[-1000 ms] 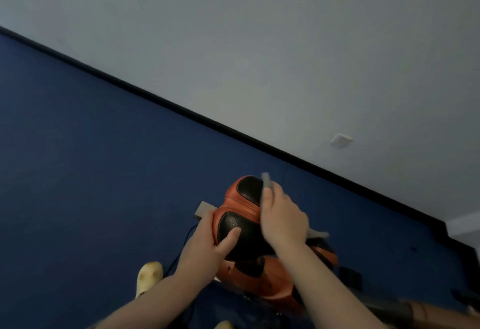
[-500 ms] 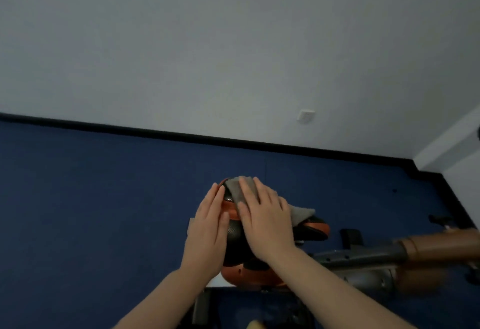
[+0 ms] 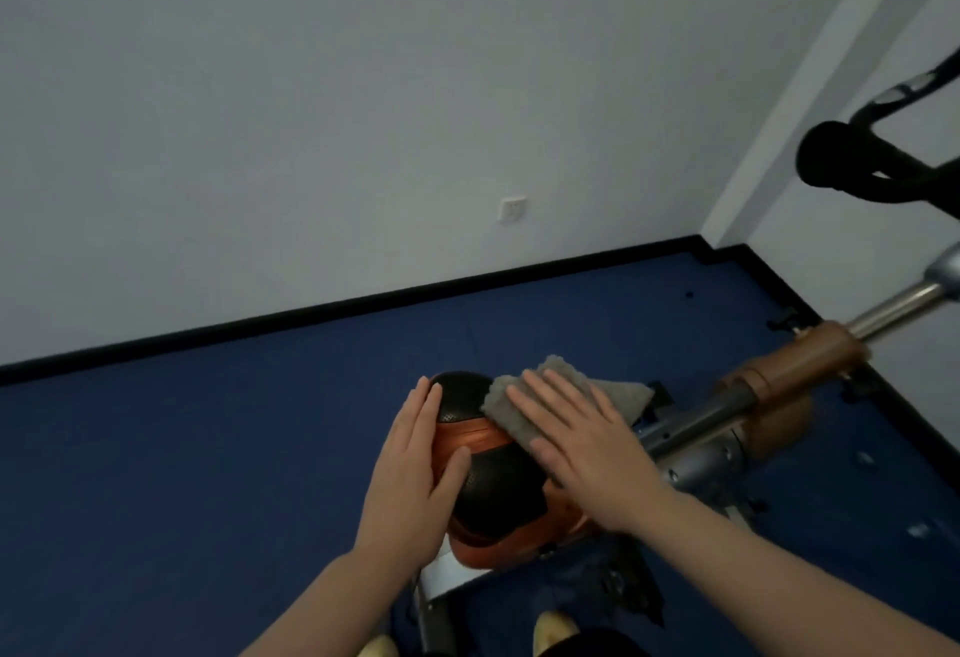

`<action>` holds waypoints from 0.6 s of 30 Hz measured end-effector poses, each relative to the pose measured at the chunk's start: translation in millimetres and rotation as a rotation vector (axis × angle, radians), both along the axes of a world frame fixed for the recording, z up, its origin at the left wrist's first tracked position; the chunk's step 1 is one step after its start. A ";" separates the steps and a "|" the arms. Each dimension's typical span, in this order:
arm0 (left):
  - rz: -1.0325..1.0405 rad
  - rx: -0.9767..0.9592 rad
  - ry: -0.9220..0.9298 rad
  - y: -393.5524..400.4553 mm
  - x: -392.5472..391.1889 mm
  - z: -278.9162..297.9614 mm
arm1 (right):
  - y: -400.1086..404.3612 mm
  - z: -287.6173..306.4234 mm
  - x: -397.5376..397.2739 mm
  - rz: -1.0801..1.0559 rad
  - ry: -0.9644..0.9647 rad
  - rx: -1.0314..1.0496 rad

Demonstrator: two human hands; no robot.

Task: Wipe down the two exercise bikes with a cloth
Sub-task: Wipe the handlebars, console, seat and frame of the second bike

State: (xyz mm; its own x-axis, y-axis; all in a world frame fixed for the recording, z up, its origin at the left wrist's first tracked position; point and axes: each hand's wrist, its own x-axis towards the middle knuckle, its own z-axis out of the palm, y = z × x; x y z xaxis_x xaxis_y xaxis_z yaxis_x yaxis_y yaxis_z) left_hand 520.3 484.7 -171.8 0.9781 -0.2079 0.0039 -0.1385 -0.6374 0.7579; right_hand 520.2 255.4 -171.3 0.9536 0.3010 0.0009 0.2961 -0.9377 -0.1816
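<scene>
Grey cloth [image 3: 524, 399] lies on the orange-and-black bike seat [image 3: 491, 490], pressed flat under the right hand [image 3: 592, 454], fingers straight and spread, no grip closed around it. Left hand [image 3: 413, 469] rests flat against the seat's left side, fingers straight, thumb on the black pad. Seat sits low over the blue floor [image 3: 208, 448]. Bike frame [image 3: 737, 407] runs off to the right, black handlebar [image 3: 852, 157] near the corner. White wall [image 3: 363, 85] behind, socket [image 3: 511, 209] on it.
</scene>
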 end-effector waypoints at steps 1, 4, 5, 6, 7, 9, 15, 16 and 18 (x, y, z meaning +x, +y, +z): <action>-0.022 0.013 -0.007 -0.9 3.7 -0.5 | -5.2 -0.3 1.8 -0.107 -0.004 0.008; -0.058 0.030 -0.046 -6.8 7.8 -2.9 | 18.9 -5.1 2.1 -0.492 -0.017 0.039; -0.060 0.018 -0.056 -7.7 7.3 -4.6 | 36.8 -8.1 -1.8 -0.545 -0.026 0.073; -0.063 0.003 -0.060 -7.1 6.7 -6.3 | 54.7 -11.0 -8.1 -0.547 -0.034 0.115; -0.071 -0.009 -0.062 -5.3 6.7 -8.1 | 67.6 -13.8 -15.6 -0.518 -0.028 0.156; -0.106 0.001 -0.078 0.2 8.0 -10.4 | 70.3 -15.8 -25.3 -0.451 -0.023 0.217; -0.220 0.017 -0.131 16.1 12.5 -12.8 | 70.2 -3.2 -18.8 -0.731 0.007 0.261; -0.219 0.000 -0.132 17.1 13.2 -13.3 | 88.6 -5.9 -24.7 -0.716 0.001 0.300; -0.220 -0.028 -0.123 19.6 15.9 -14.0 | 119.4 -14.0 -42.9 -0.666 -0.009 0.386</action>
State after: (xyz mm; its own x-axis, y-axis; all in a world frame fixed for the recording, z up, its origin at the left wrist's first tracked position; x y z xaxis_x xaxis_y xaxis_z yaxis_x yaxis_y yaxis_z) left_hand 536.2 504.3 -185.8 0.9013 -0.4136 0.1287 -0.3635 -0.5605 0.7441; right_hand 477.3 374.8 -185.3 0.9332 -0.3595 -0.0023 -0.3054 -0.7895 -0.5323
